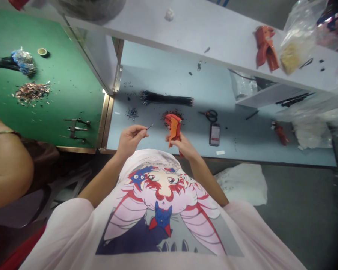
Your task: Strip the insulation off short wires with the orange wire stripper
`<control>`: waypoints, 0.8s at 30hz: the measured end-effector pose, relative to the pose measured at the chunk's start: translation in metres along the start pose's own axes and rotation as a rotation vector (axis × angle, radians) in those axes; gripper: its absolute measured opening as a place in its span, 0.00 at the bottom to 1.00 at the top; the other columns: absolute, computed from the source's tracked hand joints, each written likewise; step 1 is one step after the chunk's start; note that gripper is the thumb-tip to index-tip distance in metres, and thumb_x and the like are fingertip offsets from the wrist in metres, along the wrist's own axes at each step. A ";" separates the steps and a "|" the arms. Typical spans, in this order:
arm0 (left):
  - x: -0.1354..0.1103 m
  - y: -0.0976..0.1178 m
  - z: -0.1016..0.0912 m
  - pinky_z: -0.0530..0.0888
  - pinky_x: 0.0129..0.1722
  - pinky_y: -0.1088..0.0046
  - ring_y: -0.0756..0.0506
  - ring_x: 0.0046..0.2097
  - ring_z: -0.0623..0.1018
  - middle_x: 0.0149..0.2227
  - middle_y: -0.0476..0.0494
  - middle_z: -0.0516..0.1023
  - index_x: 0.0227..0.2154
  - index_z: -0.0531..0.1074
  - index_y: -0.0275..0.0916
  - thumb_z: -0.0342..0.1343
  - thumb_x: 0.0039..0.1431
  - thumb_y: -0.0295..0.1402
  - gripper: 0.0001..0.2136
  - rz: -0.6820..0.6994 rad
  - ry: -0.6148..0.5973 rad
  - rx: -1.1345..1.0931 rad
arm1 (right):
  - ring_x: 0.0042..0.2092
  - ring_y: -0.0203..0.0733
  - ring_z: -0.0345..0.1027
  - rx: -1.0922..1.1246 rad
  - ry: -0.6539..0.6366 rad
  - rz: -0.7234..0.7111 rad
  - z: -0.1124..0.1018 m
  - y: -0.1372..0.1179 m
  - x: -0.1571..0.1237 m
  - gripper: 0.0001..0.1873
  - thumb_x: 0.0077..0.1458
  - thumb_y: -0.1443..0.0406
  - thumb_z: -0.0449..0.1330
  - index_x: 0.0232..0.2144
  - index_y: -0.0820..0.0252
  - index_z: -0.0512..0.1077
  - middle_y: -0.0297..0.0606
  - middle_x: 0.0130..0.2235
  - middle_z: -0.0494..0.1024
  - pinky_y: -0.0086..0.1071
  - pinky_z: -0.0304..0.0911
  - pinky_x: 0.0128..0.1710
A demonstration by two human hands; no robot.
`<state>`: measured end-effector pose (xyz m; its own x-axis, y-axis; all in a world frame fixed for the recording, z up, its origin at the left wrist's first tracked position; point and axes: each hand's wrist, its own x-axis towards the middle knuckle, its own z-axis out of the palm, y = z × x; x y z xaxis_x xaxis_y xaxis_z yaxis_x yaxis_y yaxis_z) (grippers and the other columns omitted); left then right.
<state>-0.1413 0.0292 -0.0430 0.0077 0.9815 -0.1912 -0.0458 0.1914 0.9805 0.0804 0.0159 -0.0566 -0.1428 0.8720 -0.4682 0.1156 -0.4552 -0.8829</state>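
Between the thumb and fingers of my left hand (132, 140) is a short dark wire (150, 127), its tip pointing up and right. My right hand (185, 147) is wrapped round an orange-red wire stripper (174, 129), whose jaws point away from me. The wire and the tool are apart. Under the tool's head lies a heap of small dark and coppery scraps (168, 113), partly covered by it. Just beyond, a bundle of black wires (169, 98) lies across the blue mat. A small pile of bluish-silver bits (132, 113) sits left of the heap.
Black scissors (211, 115) and a phone-like object (214, 134) lie to the right. Another red-handled tool (280, 133) rests farther right. A raised white shelf (186, 30) crosses the back, bearing an orange tool (266, 48). At left, a person's arm (9, 165) is beside a green table (73, 82).
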 end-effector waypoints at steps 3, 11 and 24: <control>0.000 0.000 -0.001 0.73 0.32 0.76 0.52 0.28 0.76 0.23 0.49 0.77 0.32 0.74 0.37 0.59 0.50 0.36 0.08 0.008 0.015 0.006 | 0.33 0.37 0.65 0.092 -0.062 0.008 0.002 -0.007 -0.005 0.23 0.42 0.69 0.55 0.45 0.60 0.64 0.36 0.34 0.71 0.34 0.64 0.34; -0.004 0.006 0.004 0.72 0.34 0.75 0.51 0.29 0.77 0.25 0.48 0.77 0.31 0.73 0.37 0.59 0.51 0.34 0.06 0.098 0.047 0.032 | 0.34 0.42 0.69 0.288 -0.418 0.115 0.011 -0.028 -0.022 0.26 0.45 0.69 0.56 0.50 0.61 0.61 0.39 0.33 0.73 0.39 0.67 0.34; -0.006 0.010 0.000 0.68 0.37 0.69 0.48 0.32 0.72 0.29 0.47 0.77 0.30 0.75 0.41 0.54 0.55 0.33 0.05 0.530 0.098 0.579 | 0.34 0.41 0.70 0.319 -0.509 0.141 0.017 -0.038 -0.027 0.21 0.48 0.67 0.58 0.46 0.61 0.63 0.39 0.33 0.73 0.39 0.68 0.35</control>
<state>-0.1418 0.0255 -0.0320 0.0409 0.9425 0.3317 0.5083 -0.3054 0.8052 0.0627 0.0064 -0.0109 -0.6076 0.6399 -0.4704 -0.1208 -0.6599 -0.7416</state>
